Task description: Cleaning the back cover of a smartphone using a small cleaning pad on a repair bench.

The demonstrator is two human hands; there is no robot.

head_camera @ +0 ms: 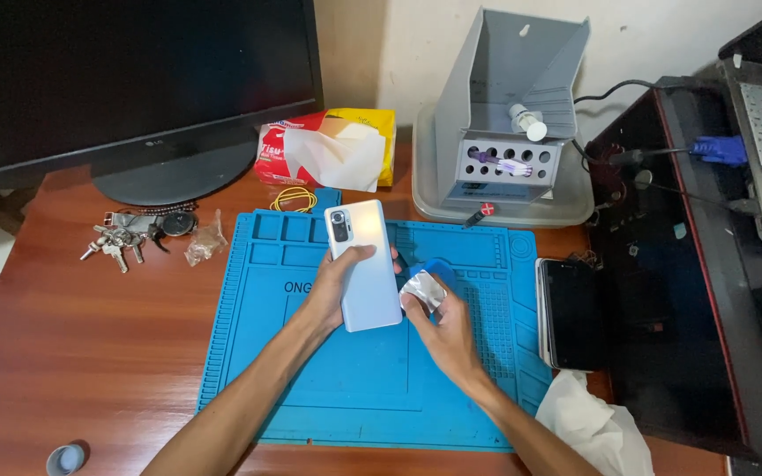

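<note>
Seen from the head camera, the left hand (332, 286) grips a pale, glossy phone (364, 263) by its long edges, back side up, just above the blue mat (328, 388) on the wooden surface (90, 353). Its fingers are clenched around the phone. The right hand (447, 335) pinches a small silvery, crumpled piece, perhaps foil or a wipe (422, 289), against the phone's right edge. That phone looks stiff, light, slick and breakable; the side edges give the surest hold. A second dark phone (573, 313) lies beside the mat, keys (116, 240) well apart.
</note>
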